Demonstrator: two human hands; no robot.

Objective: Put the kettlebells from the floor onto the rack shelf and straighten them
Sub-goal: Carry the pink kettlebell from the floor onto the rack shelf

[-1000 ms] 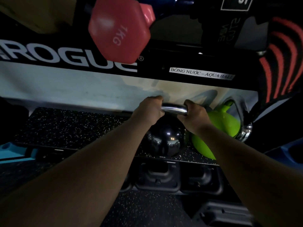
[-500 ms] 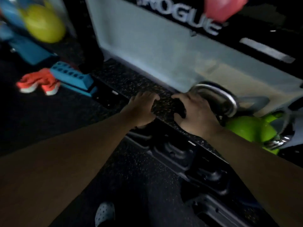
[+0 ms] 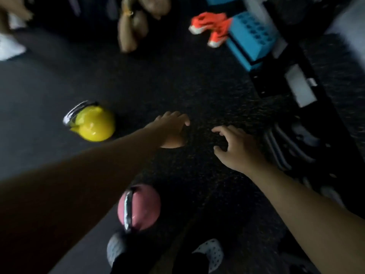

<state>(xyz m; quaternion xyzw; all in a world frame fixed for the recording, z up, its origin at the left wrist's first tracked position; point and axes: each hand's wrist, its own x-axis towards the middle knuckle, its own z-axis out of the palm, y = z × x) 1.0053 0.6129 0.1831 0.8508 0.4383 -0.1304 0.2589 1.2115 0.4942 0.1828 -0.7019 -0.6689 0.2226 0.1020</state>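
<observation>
Left hand: the left hand (image 3: 171, 131) was open with its fingers spread, and it held nothing.
Right hand: the right hand (image 3: 235, 147) was open too, fingers curled a little, with nothing in it.
Yellow kettlebell: the yellow kettlebell (image 3: 92, 123) sat on the floor (image 3: 177, 86), tipped on its side, out to the left of the left hand and not touching it.
Pink kettlebell: the pink kettlebell (image 3: 138, 207) sat on the floor close to the person's feet, its shiny handle on top.
Rack: only the dark bottom part of the rack (image 3: 308, 107) showed at the right edge (the shelf could not be seen).
Other things: a blue block (image 3: 250, 42) and orange shoes (image 3: 211, 28) lay near the top right.
Left to do: at least two kettlebells were not yet on the shelf, so I think there was lifting and straightening to come.
Next: probably one of these two would be picked up.
</observation>
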